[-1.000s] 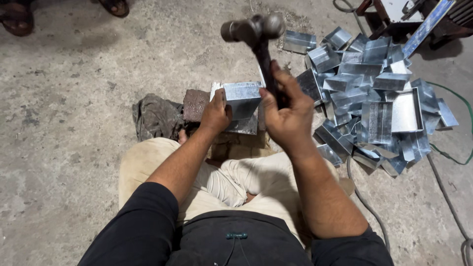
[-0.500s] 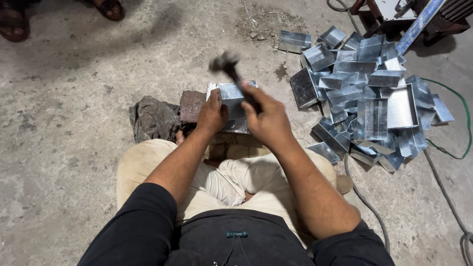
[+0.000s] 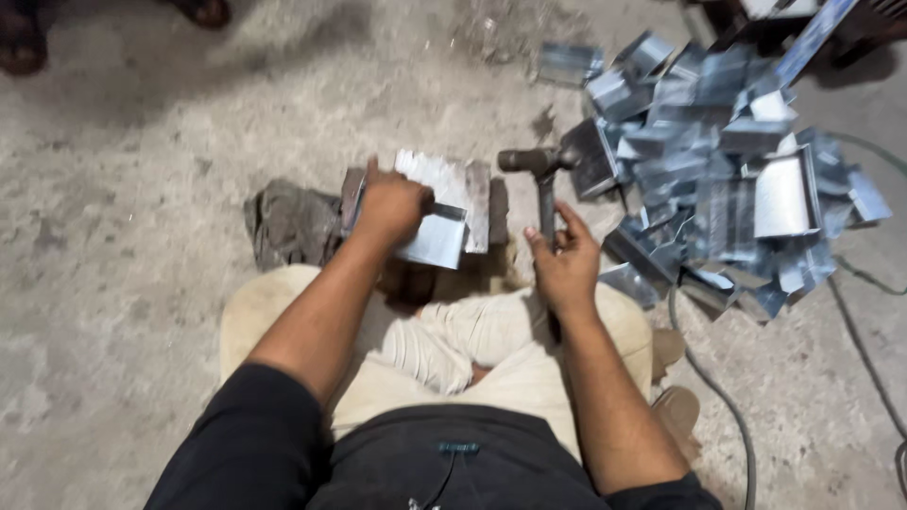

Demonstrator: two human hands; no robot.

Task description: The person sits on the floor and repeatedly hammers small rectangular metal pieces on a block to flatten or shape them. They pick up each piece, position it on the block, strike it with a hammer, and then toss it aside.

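Left hand (image 3: 389,206) is clamped over a bent, shiny sheet-metal piece (image 3: 436,236), pinning it on a flat rusty steel block (image 3: 472,194) directly ahead of the knees. Right hand (image 3: 565,264) is wrapped loosely, index finger lifted, round the handle of a dark steel hammer (image 3: 540,179); head points left, just right of the block. Handle's long axis runs away from the body. Heap of folded galvanised offcuts (image 3: 718,161) lies right. Left hand is nearer the piece.
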